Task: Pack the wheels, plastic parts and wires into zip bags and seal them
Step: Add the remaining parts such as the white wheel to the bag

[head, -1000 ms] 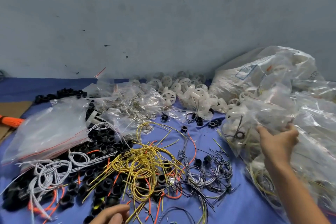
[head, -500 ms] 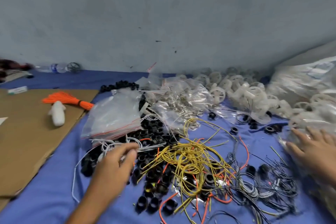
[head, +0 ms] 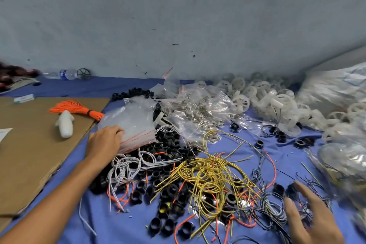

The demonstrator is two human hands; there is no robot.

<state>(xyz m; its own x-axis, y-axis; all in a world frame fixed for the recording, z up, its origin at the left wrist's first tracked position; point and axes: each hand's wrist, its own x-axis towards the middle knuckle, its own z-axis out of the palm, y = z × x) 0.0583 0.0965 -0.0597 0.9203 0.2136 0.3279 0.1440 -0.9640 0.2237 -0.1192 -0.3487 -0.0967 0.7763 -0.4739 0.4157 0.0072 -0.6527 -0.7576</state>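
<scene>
Head view, only one there is. Blue cloth (head: 99, 226) runs up to a grey wall and is covered in loose stock.

Left hand (head: 105, 140) is at mid left, knuckles up. Its grip is curled onto the near-left edge of a stack of empty zip bags (head: 132, 123) with red seal strips. It touches the stack; can't tell if it actually pinches a bag.

Right hand (head: 309, 218) is near right and motion-blurred. Its grip is spread and holds nothing, over a tangle of dark wires (head: 271, 208).

Between the hands:
- yellow wires (head: 210, 172) coiled in a loose heap
- white wires (head: 128, 164) to their left, just near of the bag stack
- black plastic parts (head: 170, 194) scattered under and around both
- a few loose orange wires (head: 271, 166) mixed in

White wheels (head: 257, 95) are piled far right against the wall. Filled clear bags (head: 336, 89) are heaped at the right edge. Small bags of metal bits (head: 198, 113) sit in the middle, far of the yellow heap.

Cardboard sheet (head: 29, 154) lies left, carrying a tied orange wire bundle (head: 75, 108) and a white lump (head: 65, 123). Water bottle (head: 63, 74) lies far left by the wall.
</scene>
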